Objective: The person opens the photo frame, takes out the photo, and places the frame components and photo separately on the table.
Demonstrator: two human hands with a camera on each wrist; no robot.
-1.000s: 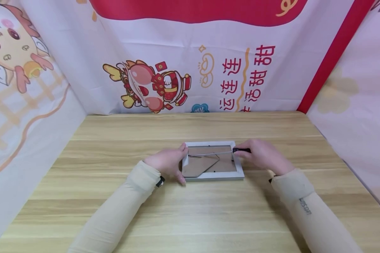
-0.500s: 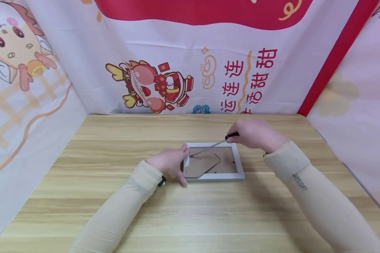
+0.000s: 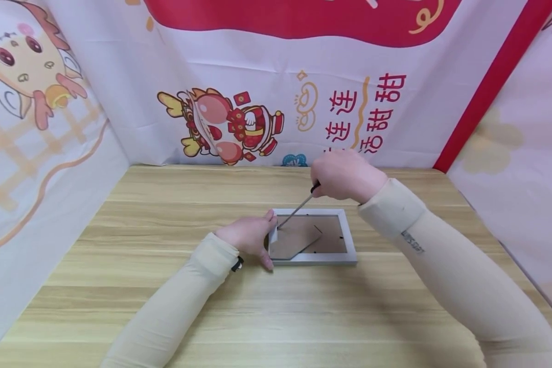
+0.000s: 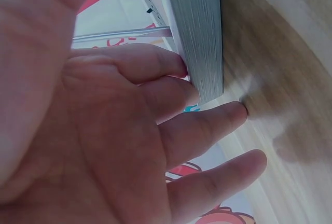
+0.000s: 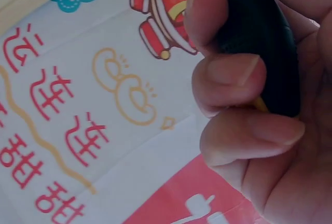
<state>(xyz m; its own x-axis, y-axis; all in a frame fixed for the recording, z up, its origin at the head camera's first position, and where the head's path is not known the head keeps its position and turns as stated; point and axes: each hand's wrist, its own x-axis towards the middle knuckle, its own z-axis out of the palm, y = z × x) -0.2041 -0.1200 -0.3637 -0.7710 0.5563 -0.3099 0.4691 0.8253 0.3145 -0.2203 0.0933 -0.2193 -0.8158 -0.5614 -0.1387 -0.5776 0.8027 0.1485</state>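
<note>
A silver-white picture frame [image 3: 351,250] lies face down on the wooden table, its brown backing board [image 3: 299,230] and angled stand leg showing. My left hand [image 3: 248,236] holds the frame's left end, thumb at the near corner and fingers along the far side. In the left wrist view, two fingertips [image 4: 179,66] press the frame's side [image 4: 199,37] while the other two extend past it. My right hand [image 3: 345,175] grips the dark handle [image 5: 264,53] of a screwdriver, raised above the frame. Its thin metal shaft [image 3: 296,208] slopes down to the backing's left edge, close to my left fingers.
Small dark tabs sit along the frame's inner edges, such as the right tab [image 3: 341,237]. A printed white and red cloth [image 3: 257,61] hangs behind the table [image 3: 188,194], and similar cloths stand at both sides.
My right hand has risen and moved left, tilting the screwdriver from nearly flat across the frame to a steep slope. The tip stays at the left edge; my left hand keeps its hold.
</note>
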